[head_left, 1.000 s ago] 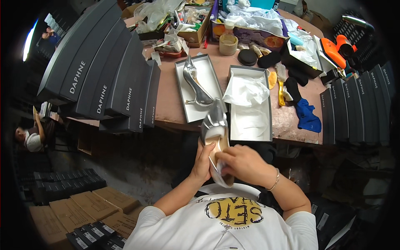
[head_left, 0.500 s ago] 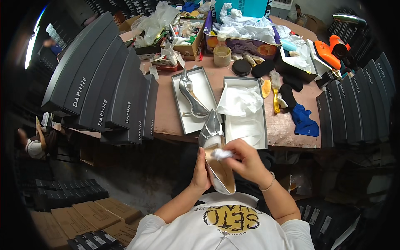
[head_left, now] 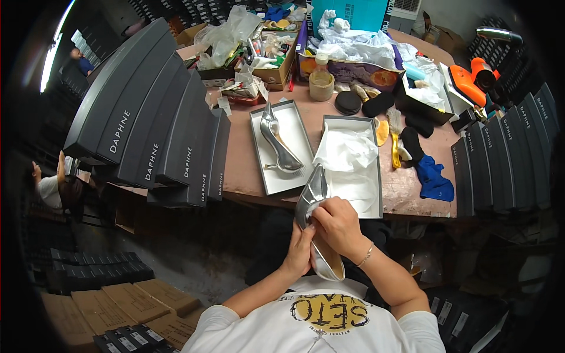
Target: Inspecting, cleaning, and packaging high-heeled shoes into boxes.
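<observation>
Left: stack of dark grey shoe boxes (head_left: 132,112) at the left end of the table (head_left: 240,162); brown cartons (head_left: 144,297) low on the near left. Left of centre: shallow tray (head_left: 299,138), white inside, second silver shoe (head_left: 282,154) lying in it, toe far. Centre, at the near table edge: left hand (head_left: 299,250) clamped around the left side of the held silver shoe (head_left: 313,191), toe far, heel end near. Right hand (head_left: 338,226) close beside it, fingers bent at the shoe's opening; cannot tell whether they grip anything. Right of centre: open box (head_left: 378,176) with crumpled white tissue (head_left: 347,147). Farther right: yellow-handled brush (head_left: 395,150), blue cloth (head_left: 435,178), row of dark grey boxes (head_left: 500,159).
</observation>
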A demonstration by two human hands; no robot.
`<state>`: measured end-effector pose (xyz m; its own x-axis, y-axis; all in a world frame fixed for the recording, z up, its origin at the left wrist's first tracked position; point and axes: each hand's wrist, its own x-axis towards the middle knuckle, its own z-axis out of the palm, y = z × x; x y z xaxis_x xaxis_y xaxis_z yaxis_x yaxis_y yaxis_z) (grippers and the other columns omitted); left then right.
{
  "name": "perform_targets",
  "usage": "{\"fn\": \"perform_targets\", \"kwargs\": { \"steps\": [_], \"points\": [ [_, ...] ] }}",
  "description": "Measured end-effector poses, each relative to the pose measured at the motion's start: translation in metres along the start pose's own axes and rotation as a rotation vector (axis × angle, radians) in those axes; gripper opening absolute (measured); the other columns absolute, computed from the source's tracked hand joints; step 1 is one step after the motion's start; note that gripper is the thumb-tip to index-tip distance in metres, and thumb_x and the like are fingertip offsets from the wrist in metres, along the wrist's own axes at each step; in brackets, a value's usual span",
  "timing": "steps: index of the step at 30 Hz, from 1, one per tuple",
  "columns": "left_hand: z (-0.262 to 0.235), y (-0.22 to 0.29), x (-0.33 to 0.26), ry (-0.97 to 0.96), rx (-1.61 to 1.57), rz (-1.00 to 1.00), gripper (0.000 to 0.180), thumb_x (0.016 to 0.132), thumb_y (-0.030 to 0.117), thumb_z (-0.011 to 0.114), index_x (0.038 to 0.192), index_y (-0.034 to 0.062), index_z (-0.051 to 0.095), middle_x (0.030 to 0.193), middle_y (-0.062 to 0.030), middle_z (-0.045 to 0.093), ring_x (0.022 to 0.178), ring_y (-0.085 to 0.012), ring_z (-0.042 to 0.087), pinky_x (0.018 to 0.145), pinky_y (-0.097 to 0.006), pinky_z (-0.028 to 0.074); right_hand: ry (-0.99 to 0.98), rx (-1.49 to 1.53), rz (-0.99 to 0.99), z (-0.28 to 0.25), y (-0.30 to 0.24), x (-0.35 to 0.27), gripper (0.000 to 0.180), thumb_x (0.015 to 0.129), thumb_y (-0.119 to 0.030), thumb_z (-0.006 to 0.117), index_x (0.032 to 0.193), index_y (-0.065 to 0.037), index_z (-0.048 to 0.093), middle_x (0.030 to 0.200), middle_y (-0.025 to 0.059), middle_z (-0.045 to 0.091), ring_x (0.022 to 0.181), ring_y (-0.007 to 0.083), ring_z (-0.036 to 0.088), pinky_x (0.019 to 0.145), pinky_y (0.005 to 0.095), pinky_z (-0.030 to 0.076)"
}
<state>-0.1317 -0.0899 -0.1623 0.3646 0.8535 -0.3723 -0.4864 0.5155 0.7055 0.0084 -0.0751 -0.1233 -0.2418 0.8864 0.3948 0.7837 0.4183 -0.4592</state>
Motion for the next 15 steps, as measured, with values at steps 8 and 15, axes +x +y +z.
{"fn": "perform_targets", "kwargs": {
  "steps": [8, 15],
  "points": [
    [0.011, 0.001, -0.011, -0.067, -0.024, -0.101, 0.054, 0.091, 0.023, 0.047, 0.140, 0.0079, 0.028, 0.128, -0.0114, 0.045, 0.119, -0.0220, 0.048, 0.099, -0.038, 0.043, 0.057, 0.566, 0.366, -0.014, 0.008, 0.005, 0.076, 0.068, -0.001, 0.076, 0.138, -0.002, 0.044, 0.119, 0.0187, 0.058, 0.093, 0.0232, 0.060, 0.082, 0.0305, 0.049],
    [0.013, 0.005, 0.019, -0.229, 0.250, 0.080, 0.062, 0.095, 0.027, 0.051, 0.144, 0.0036, 0.021, 0.137, -0.0105, 0.037, 0.124, -0.0186, 0.039, 0.105, -0.029, 0.030, 0.086, 0.628, 0.473, -0.022, 0.035, 0.023, 0.053, 0.076, -0.001, 0.060, 0.128, 0.001, 0.052, 0.095, 0.0142, 0.067, 0.081, 0.0149, 0.063, 0.073, 0.0272, 0.051]
  ]
}}
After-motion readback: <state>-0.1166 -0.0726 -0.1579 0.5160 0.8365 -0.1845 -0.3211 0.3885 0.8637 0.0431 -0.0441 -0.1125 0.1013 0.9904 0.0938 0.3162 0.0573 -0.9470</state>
